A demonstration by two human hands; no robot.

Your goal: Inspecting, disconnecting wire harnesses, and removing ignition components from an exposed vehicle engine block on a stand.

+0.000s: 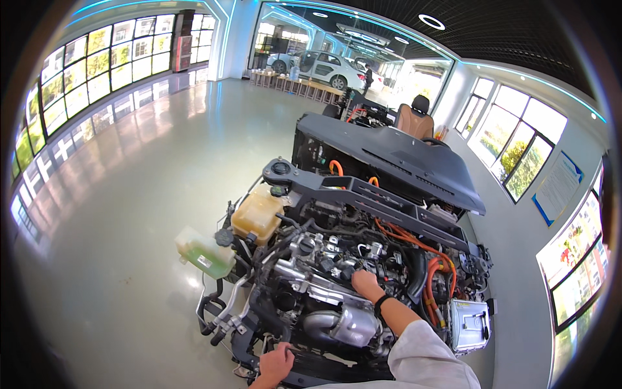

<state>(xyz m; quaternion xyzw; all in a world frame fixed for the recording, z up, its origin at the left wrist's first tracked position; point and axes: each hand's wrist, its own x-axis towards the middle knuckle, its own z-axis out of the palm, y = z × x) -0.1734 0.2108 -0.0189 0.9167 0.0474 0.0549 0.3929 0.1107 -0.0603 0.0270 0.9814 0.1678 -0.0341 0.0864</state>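
A bare engine assembly [324,249] on an open car chassis stands in front of me. My right hand [366,284], with a black band on its wrist, reaches over the top of the engine. Its fingers are closed, and what they grip among the small parts is hidden. Below it lies a silver exhaust heat shield [358,326]. My left hand [276,363] is low, at the front edge of the chassis beside the black front frame. Its fingers are curled together; whatever they hold cannot be made out.
Left of the engine sit a yellowed coolant tank [256,215] and a reservoir with green fluid [206,253]. Orange cables [429,293] run near a silver metal box [470,326] on the right. Behind are a black crossbeam [382,206], a dashboard [395,159] and a brown seat [414,122].
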